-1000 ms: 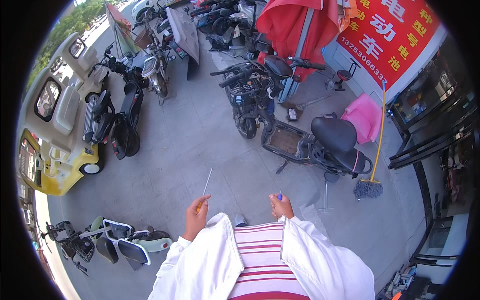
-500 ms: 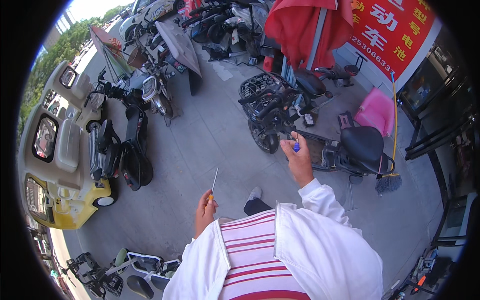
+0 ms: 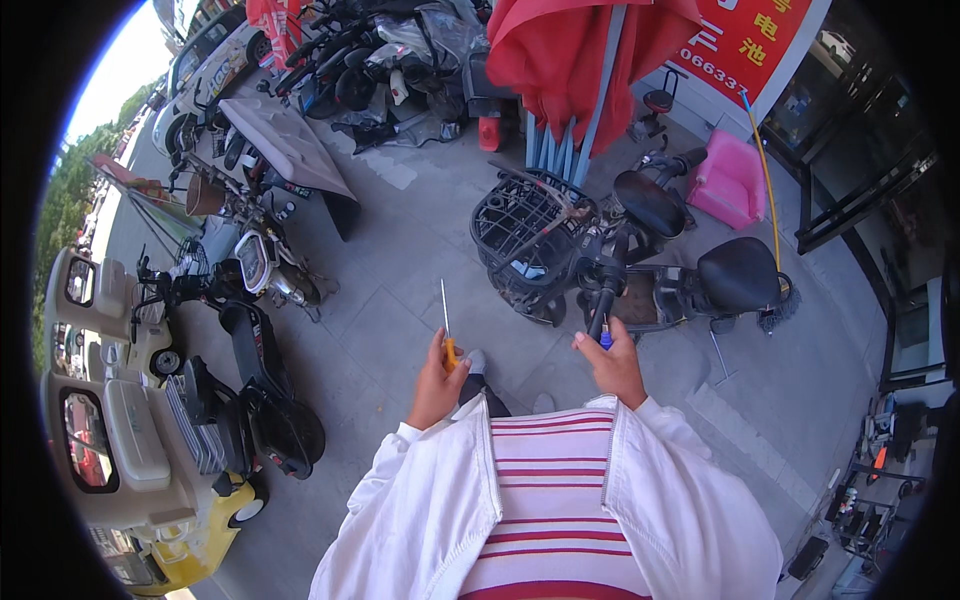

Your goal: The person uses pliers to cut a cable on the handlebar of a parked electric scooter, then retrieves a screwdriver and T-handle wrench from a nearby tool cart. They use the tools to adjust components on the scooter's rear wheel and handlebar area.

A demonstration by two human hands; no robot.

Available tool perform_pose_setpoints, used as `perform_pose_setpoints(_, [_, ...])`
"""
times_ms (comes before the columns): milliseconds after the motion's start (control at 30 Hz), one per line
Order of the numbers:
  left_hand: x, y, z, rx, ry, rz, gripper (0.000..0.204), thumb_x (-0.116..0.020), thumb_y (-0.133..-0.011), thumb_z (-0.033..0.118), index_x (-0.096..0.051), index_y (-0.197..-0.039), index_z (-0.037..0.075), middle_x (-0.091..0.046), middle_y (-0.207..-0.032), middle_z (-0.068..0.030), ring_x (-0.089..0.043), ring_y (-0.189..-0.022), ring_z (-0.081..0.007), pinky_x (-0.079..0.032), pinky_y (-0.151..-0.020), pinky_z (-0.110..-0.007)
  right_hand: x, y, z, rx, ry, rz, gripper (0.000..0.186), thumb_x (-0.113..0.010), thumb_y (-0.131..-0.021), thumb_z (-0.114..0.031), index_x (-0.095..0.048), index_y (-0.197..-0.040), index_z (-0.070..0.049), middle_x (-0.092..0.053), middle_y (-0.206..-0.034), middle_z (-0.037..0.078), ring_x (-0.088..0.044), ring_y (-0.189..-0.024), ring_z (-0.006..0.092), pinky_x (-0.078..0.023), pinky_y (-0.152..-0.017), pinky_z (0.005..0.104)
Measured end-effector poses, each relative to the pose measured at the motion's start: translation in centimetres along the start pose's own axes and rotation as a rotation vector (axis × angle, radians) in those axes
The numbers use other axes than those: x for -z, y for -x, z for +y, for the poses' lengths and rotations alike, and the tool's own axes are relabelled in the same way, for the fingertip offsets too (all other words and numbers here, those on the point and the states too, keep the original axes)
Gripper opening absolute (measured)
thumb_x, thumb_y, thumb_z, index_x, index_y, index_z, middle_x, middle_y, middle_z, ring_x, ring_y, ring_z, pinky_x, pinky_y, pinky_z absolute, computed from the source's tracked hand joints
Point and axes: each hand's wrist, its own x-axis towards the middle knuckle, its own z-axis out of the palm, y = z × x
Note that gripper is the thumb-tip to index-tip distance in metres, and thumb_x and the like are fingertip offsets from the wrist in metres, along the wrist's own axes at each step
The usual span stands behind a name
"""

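Observation:
My left hand (image 3: pixel 437 382) is closed round the yellow-orange handle of a screwdriver (image 3: pixel 446 312), its long silver shaft pointing up and away. My right hand (image 3: pixel 614 364) pinches a small blue-handled tool (image 3: pixel 605 339); its thin tip is too small to make out. Just beyond the right hand stands a black electric bike (image 3: pixel 650 296), with a wire front basket (image 3: pixel 527 232) and a dark seat (image 3: pixel 739 273). One of its handlebar grips (image 3: pixel 602 302) appears right by the fingertips; whether they touch I cannot tell.
Parked scooters (image 3: pixel 265 390) and a yellow-and-beige three-wheeler (image 3: pixel 195 530) line the left. Behind the bike are a folded red canopy (image 3: pixel 570 70) and a pink armchair (image 3: pixel 728 180). A yellow-handled broom (image 3: pixel 763 180) leans at the right near glass doors (image 3: pixel 870 160).
I have come closer to the electric bike, and its handlebar now lies by my right hand. My left hand has risen in view with the screwdriver. Both hands keep their hold.

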Motion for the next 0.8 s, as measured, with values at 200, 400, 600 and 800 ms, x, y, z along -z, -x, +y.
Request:
perform_pose_setpoints(200, [0.1,-17.9,-3.5,-0.286,-0.434,-0.248,0.069,-0.069,-0.082,0.02,-0.036,-0.139,0.0,-0.064,-0.107,-0.0167,-0.059,-0.103,-0.0342,-0.037,-0.101,-0.044,-0.5,0.7,-3.0,-0.203,0.058,0.081,0.053,-0.067,-0.085,-0.014,-0.049,-0.131,0.003,-0.055,-0.087,-0.001,-0.051,-0.073,0.0065,-0.043,-0.069,0.0223])
perform_pose_setpoints(400, [-4.3,-31.4,-3.7,-0.559,-0.762,-0.444,0.067,-0.069,-0.081,0.019,-0.037,-0.137,0.002,-0.064,-0.106,-0.0171,-0.057,-0.107,-0.0337,-0.031,-0.108,-0.048,-0.8,1.2,-2.8,-0.252,0.129,0.224,0.054,-0.065,-0.085,-0.01,-0.048,-0.135,-0.002,-0.053,-0.081,-0.004,-0.045,-0.071,0.0045,-0.038,-0.065,0.0201])
perform_pose_setpoints(600, [-6.8,-36.6,-5.6,-0.794,-0.871,-0.506,0.063,-0.07,-0.079,0.015,-0.042,-0.135,0.004,-0.059,-0.114,-0.0141,-0.053,-0.112,-0.0316,-0.033,-0.108,-0.045,0.2,3.3,-0.5,-0.315,0.169,0.41,0.048,-0.066,-0.084,-0.008,-0.055,-0.13,-0.004,-0.05,-0.08,-0.006,-0.043,-0.07,0.0049,-0.038,-0.065,0.0205])
perform_pose_setpoints(800, [-6.3,-35.8,-6.9,-0.731,-0.816,-0.582,0.061,-0.071,-0.078,0.014,-0.047,-0.133,0.006,-0.05,-0.127,-0.0151,-0.048,-0.117,-0.0344,-0.039,-0.101,-0.042,1.3,4.5,0.2,-0.344,0.328,0.541,0.045,-0.067,-0.084,-0.012,-0.058,-0.127,-0.004,-0.049,-0.081,-0.005,-0.041,-0.07,0.0058,-0.038,-0.065,0.0207])
